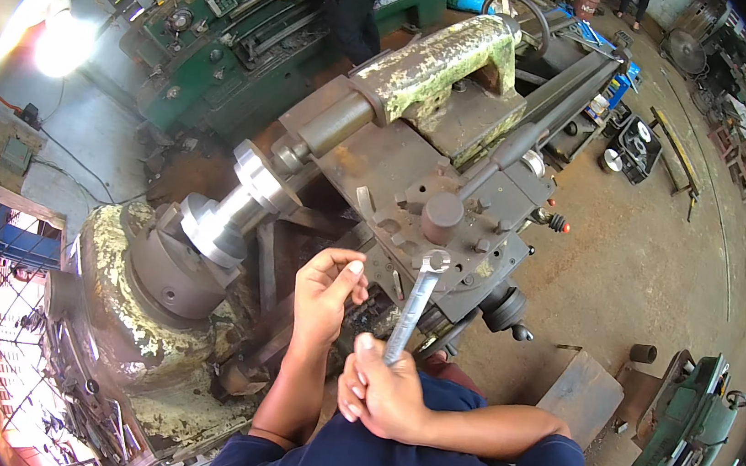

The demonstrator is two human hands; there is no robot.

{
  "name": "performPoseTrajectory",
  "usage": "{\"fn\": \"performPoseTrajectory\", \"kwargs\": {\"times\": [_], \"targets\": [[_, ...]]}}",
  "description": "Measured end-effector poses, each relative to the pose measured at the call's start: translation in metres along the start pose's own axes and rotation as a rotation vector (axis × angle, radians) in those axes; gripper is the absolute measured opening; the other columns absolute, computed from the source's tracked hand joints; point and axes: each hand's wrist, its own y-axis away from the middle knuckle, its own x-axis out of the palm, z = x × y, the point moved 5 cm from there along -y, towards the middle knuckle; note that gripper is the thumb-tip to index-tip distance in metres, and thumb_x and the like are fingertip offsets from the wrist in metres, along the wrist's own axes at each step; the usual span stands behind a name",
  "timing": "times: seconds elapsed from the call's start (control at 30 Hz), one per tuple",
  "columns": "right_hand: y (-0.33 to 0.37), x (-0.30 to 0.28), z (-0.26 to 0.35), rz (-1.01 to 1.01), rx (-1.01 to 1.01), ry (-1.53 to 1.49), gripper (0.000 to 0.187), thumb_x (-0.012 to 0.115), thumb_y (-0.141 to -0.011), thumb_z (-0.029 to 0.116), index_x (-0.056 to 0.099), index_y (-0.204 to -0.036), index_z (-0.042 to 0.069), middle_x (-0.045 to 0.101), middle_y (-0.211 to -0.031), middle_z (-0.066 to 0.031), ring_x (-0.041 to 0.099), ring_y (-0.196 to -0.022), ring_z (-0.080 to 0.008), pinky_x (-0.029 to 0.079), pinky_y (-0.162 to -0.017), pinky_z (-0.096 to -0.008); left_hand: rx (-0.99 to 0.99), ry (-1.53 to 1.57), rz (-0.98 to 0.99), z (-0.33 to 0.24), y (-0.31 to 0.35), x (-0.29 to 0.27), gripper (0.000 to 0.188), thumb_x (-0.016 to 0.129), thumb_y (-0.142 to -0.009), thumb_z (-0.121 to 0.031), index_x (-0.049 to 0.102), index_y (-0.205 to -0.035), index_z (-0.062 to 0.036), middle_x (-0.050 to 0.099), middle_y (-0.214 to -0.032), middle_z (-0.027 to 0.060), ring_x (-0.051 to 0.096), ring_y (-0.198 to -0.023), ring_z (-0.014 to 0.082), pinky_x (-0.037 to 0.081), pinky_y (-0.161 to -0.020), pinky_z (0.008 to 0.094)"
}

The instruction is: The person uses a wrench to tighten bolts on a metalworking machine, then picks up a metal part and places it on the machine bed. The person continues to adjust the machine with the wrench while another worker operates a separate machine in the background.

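My right hand [384,391] is wrapped round a silver wrench [411,316], which stands tilted with its ring end up, just in front of the lathe's tool post [442,218]. The grip hides the wrench's lower end. To its left my left hand [326,294] hovers with its fingers loosely curled and apart; nothing shows in it. Beyond my left hand, a shiny stepped metal workpiece [243,204] is held between the lathe chuck [180,271] and the tailstock [447,67]. The wrench's ring end appears close to the carriage's near edge.
A long handle [516,148] slants up from the tool post. Loose hand tools [89,385] lie on the headstock side at left. Behind stands a green lathe [219,50] with another person [349,0] at it. A black crate [636,148] sits on the floor at right.
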Motion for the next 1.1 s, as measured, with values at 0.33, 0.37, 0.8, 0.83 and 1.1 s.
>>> {"fn": "performPoseTrajectory", "kwargs": {"times": [0.33, 0.37, 0.8, 0.83, 1.1], "targets": [[-0.026, -0.023, 0.042, 0.01, 0.017, 0.359, 0.032, 0.038, -0.11, 0.03, 0.042, -0.132, 0.008, 0.051, -0.071, -0.0059, 0.049, -0.043, -0.0157, 0.038, -0.037, -0.028, -0.04, -0.028, -0.056, -0.006, -0.047, 0.009, 0.025, 0.064, -0.098, -0.017, 0.066, -0.114, 0.0027, 0.067, -0.082, 0.0057, 0.059, -0.058, 0.0101, 0.048, -0.053, 0.0234], [-0.025, -0.024, 0.04, 0.002, 0.006, 0.346, 0.032, 0.038, -0.109, 0.03, 0.043, -0.132, 0.008, 0.051, -0.071, -0.0058, 0.05, -0.043, -0.0158, 0.038, -0.037, -0.0281, -0.052, -0.005, -0.038, -0.007, -0.049, 0.011, 0.024, 0.066, -0.097, -0.015, 0.067, -0.112, 0.0031, 0.067, -0.081, 0.0044, 0.058, -0.059, 0.0085, 0.048, -0.054, 0.0229], [-0.017, -0.028, 0.064, -0.053, 0.046, 0.061, 0.037, 0.04, -0.107, 0.019, 0.045, -0.141, 0.004, 0.061, -0.083, -0.0114, 0.053, -0.047, -0.0179, 0.039, -0.038, -0.0271, -0.023, -0.222, -0.024, 0.0, -0.065, 0.017, 0.016, 0.065, -0.096, -0.013, 0.069, -0.092, 0.0021, 0.063, -0.068, 0.0021, 0.056, -0.054, 0.0071, 0.046, -0.052, 0.0228], [-0.016, -0.028, 0.064, -0.05, 0.033, 0.053, 0.036, 0.04, -0.107, 0.018, 0.048, -0.139, 0.004, 0.063, -0.083, -0.0121, 0.054, -0.048, -0.0179, 0.042, -0.039, -0.0282, -0.031, -0.207, -0.012, 0.0, -0.066, 0.016, 0.017, 0.065, -0.096, -0.013, 0.068, -0.091, 0.0022, 0.063, -0.068, 0.0023, 0.056, -0.054, 0.0072, 0.046, -0.052, 0.0229], [-0.065, 0.011, -0.012, -0.038, 0.006, -0.035, 0.029, 0.036, -0.11, 0.024, 0.049, -0.119, 0.0, 0.066, -0.083, -0.014, 0.069, -0.074, -0.0279, 0.058, -0.067, -0.0401, -0.048, -0.223, 0.15, 0.003, -0.08, 0.002, 0.02, 0.067, -0.096, -0.015, 0.07, -0.1, 0.0043, 0.067, -0.072, 0.0036, 0.059, -0.057, 0.0077, 0.049, -0.053, 0.0228]]}}
